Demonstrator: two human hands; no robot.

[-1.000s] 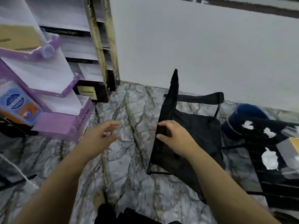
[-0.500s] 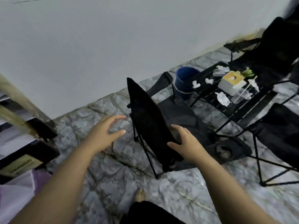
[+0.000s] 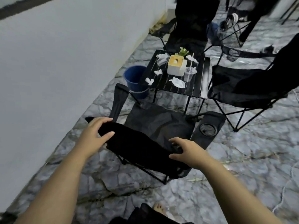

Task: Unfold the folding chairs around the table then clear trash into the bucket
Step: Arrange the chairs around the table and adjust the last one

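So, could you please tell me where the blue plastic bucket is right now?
In the head view, the blue plastic bucket stands on the floor left of the small black slatted table, between it and the white wall.

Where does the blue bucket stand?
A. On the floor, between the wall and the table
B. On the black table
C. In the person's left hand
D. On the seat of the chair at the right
A: the bucket stands on the floor, with the wall on one side and the table on the other.
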